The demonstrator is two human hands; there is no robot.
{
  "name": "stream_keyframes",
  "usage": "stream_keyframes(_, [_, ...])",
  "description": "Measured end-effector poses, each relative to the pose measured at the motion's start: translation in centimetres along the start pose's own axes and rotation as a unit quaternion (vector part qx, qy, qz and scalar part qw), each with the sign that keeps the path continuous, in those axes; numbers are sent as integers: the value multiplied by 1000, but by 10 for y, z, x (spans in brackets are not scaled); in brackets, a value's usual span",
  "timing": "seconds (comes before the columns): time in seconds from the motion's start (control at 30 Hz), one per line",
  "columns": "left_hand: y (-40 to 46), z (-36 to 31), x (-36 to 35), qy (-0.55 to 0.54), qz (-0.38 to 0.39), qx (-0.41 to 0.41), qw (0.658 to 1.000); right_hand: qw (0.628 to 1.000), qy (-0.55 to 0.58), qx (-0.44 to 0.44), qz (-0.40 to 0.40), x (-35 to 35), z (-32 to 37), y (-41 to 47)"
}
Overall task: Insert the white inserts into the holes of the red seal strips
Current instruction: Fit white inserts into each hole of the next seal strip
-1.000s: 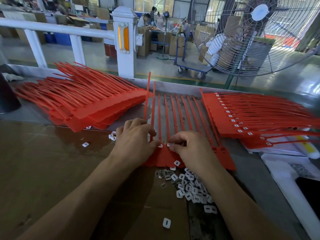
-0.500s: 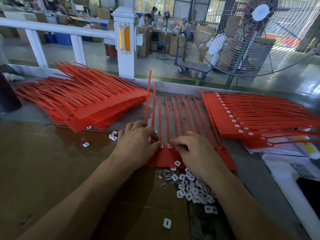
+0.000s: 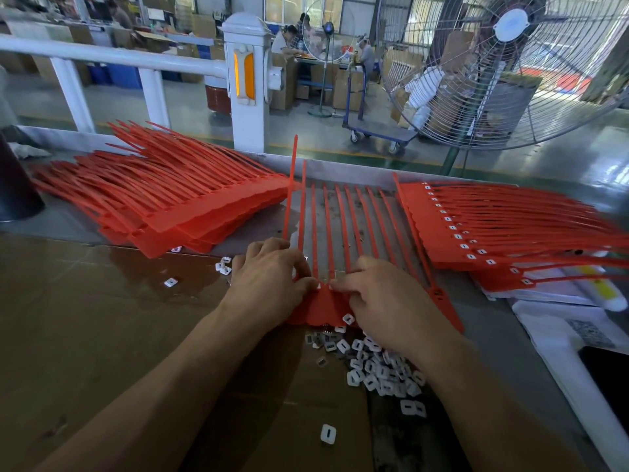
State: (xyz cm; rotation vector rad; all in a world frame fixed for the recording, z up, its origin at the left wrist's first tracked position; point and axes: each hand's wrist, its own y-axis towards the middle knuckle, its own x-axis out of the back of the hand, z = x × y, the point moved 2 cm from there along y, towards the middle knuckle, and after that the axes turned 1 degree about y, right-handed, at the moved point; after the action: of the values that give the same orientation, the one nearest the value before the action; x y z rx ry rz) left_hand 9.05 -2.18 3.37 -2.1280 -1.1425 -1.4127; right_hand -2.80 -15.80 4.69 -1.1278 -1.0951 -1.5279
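A flat sheet of joined red seal strips [image 3: 343, 226] lies in front of me, tails pointing away. My left hand [image 3: 269, 277] grips the sheet's left part at the hole row, fingers curled. My right hand [image 3: 388, 301] has curled fingers at the same row and pinches a white insert [image 3: 319, 286] next to my left thumb. Another insert [image 3: 348, 318] lies on the red base under my right hand. Several loose white inserts [image 3: 377, 369] are heaped just below the sheet, partly hidden by my right wrist.
A big pile of red strips [image 3: 163, 195] lies at the left, and a stack with white inserts fitted [image 3: 476, 229] at the right. Stray inserts [image 3: 328, 435] dot the brown cardboard [image 3: 102, 335]. Papers [image 3: 558, 321] and a dark slab sit at the right edge. A large fan [image 3: 510, 63] stands behind the table.
Both hands stay at the hole row with only small finger shifts. Two white inserts showed between the fingertips earlier; now one shows.
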Motion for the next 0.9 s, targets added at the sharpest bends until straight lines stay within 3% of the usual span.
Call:
stream_keyframes(0.23, [-1, 1, 2, -13, 0, 5, 1000, 987, 161, 3, 9, 13, -15, -11])
stream_keyframes(0.37, [-1, 0, 2, -18, 3, 9, 1000, 986, 156, -20, 59, 9, -13, -13])
stream_keyframes(0.57, [-1, 0, 2, -22, 0, 9, 1000, 986, 156, -23, 61, 8, -16, -14])
stream_keyframes(0.8, [-1, 1, 1, -25, 1, 9, 1000, 950, 281, -107, -85, -3, -27, -7])
stream_keyframes(0.9, [-1, 1, 1, -24, 5, 6, 1000, 940, 293, -137, -105, -8, -27, -4])
